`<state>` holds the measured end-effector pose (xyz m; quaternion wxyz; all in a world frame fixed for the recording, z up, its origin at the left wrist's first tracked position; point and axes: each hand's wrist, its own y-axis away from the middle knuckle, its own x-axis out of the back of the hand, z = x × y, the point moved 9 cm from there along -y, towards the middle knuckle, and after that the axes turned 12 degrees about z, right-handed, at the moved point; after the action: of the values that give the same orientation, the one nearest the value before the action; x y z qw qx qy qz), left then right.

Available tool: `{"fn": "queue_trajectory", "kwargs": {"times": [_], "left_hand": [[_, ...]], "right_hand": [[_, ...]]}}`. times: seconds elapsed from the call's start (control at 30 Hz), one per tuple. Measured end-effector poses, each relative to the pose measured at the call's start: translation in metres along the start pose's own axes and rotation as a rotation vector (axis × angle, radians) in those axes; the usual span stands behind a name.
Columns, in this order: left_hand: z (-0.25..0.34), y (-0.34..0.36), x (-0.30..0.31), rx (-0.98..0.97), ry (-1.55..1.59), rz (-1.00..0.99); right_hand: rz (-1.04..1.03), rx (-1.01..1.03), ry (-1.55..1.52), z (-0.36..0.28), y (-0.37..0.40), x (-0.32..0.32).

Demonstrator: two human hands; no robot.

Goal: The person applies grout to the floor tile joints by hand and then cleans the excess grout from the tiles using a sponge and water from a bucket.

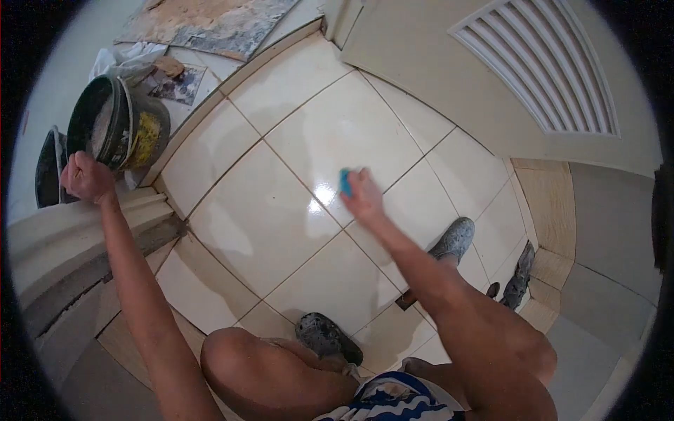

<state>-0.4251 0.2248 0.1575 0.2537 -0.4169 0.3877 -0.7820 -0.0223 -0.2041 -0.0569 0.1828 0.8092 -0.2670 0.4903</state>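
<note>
My right hand [364,196] is closed round a small blue-green sponge-like object [345,182], just above or on the glossy cream floor tiles [246,203]; contact cannot be made out. Wet-looking glare lies just left of it. At the left, my left hand [88,179] has its fingers curled in a fist by the end of the door frame [91,224], directly below the dark bucket [95,123]. Whether it holds anything is hidden.
A second dark bucket [49,168] stands at the far left. Above are a stained board [210,28] and a white plastic bag [126,59]. A louvred door [421,70] spans the upper right. My shoes [455,238] are on the tiles, with a dark object [519,277] at right.
</note>
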Motion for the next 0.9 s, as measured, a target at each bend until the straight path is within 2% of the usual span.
{"fn": "queue_trajectory", "kwargs": {"times": [0.03, 0.07, 0.13, 0.2, 0.27, 0.33, 0.37, 0.4, 0.43, 0.47, 0.5, 0.53, 0.57, 0.6, 0.63, 0.67, 0.73, 0.77, 0.8, 0.83, 0.9], "left_hand": [[-0.001, 0.001, -0.003, 0.026, 0.019, -0.02], [0.005, 0.001, 0.001, 0.002, -0.03, 0.018], [0.007, 0.002, 0.006, -0.019, -0.076, 0.056], [-0.007, -0.001, -0.007, -0.043, -0.108, -0.065], [-0.019, 0.002, -0.011, -0.109, -0.125, -0.015], [-0.037, 0.0, -0.018, -0.174, -0.126, 0.043], [-0.038, -0.002, -0.023, -0.386, -0.248, 0.041], [-0.04, -0.001, -0.02, -0.336, -0.225, 0.075], [-0.042, 0.001, -0.017, -0.286, -0.2, 0.11], [-0.048, 0.004, -0.015, -0.237, -0.174, 0.145], [-0.061, 0.002, -0.015, -0.291, -0.163, 0.174], [-0.065, 0.0, -0.018, -0.348, -0.15, 0.213], [-0.066, -0.001, -0.013, -0.262, -0.087, 0.255], [-0.068, -0.001, -0.008, -0.178, -0.019, 0.301], [-0.059, -0.004, -0.014, -0.424, -0.216, 0.219], [-0.056, -0.004, -0.015, -0.407, -0.239, 0.169], [-0.044, -0.004, -0.016, -0.374, -0.287, 0.068], [-0.034, -0.003, -0.012, -0.462, -0.276, 0.095], [-0.034, -0.003, -0.01, -0.441, -0.254, 0.116], [-0.035, -0.004, -0.008, -0.422, -0.232, 0.137], [-0.027, -0.002, -0.006, -0.38, -0.16, 0.208]], "right_hand": [[-0.108, 0.085, 0.052, -0.007, 0.024, -0.024], [-0.232, 0.132, -0.072, -0.029, 0.046, -0.019], [-0.299, 0.255, -0.034, -0.03, 0.059, -0.024], [-0.267, 0.295, 0.13, 0.007, 0.023, -0.031], [0.06, 0.06, 0.335, 0.061, -0.048, 0.02], [0.326, -0.091, 0.325, 0.097, -0.08, 0.087], [0.332, -0.097, 0.336, 0.107, -0.069, 0.078], [0.379, -0.167, -0.051, 0.13, -0.044, 0.053], [0.317, -0.097, -0.109, 0.114, -0.01, 0.04], [0.154, 0.013, -0.069, 0.083, 0.042, 0.014], [-0.045, 0.131, -0.067, 0.052, 0.094, -0.009], [-0.253, 0.41, -0.033, 0.001, 0.149, -0.022], [-0.405, 0.741, -0.029, -0.039, 0.2, -0.021], [-0.354, 0.565, -0.068, -0.013, 0.182, -0.022], [-0.293, 0.389, -0.122, 0.016, 0.167, -0.024], [-0.338, 0.114, -0.16, 0.073, 0.133, -0.04], [0.043, -0.013, 0.148, 0.293, 0.061, -0.103], [0.356, -0.004, 0.106, 0.244, 0.0, 0.047], [0.51, -0.138, 0.169, 0.252, -0.033, 0.11], [0.666, -0.275, 0.231, 0.262, -0.05, 0.15], [0.596, -0.23, 0.077, 0.242, -0.056, 0.138]]}}
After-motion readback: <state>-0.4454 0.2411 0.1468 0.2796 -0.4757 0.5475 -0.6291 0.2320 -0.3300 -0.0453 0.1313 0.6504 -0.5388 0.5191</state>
